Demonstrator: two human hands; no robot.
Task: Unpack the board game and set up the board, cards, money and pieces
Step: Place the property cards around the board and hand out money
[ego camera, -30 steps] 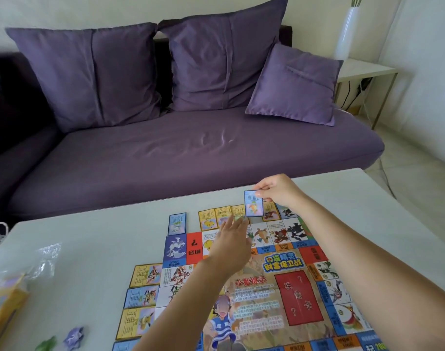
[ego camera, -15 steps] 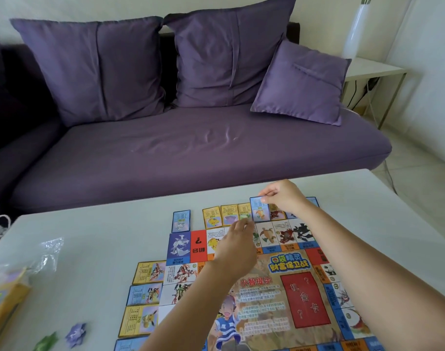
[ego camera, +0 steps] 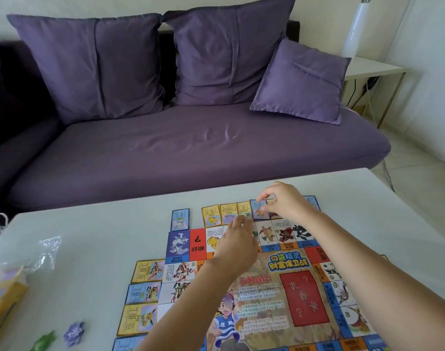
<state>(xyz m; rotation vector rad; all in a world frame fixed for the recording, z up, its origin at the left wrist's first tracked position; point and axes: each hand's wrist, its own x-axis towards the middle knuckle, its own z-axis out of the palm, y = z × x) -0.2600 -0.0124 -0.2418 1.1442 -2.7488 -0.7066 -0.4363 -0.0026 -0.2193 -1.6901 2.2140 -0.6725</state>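
- Head view, hands: the right hand (ego camera: 282, 202) hovers with fingers loosely curled over a blue card (ego camera: 259, 211). I cannot tell whether they pinch it, touch it or are just clear of it. The left hand (ego camera: 237, 239), just nearer and to the left of the right one, reaches out flat with fingers straight and together, its tips at the row of yellow cards (ego camera: 229, 212).
- Done: the board (ego camera: 302, 297) lies unfolded under both forearms. Cards line its far edge by the fingertips, and more side cards (ego camera: 144, 292) lie just left of the left forearm.
- Left to do, by my reading: no money is in view, and the purple piece (ego camera: 74, 331) and green piece (ego camera: 43, 342) sit well left of the left forearm (off the board).
- Containers: a yellow box (ego camera: 3, 300) lies far left of the left hand, too blurred to tell its contents. The clear bag (ego camera: 48, 249) beside it looks crumpled and empty.
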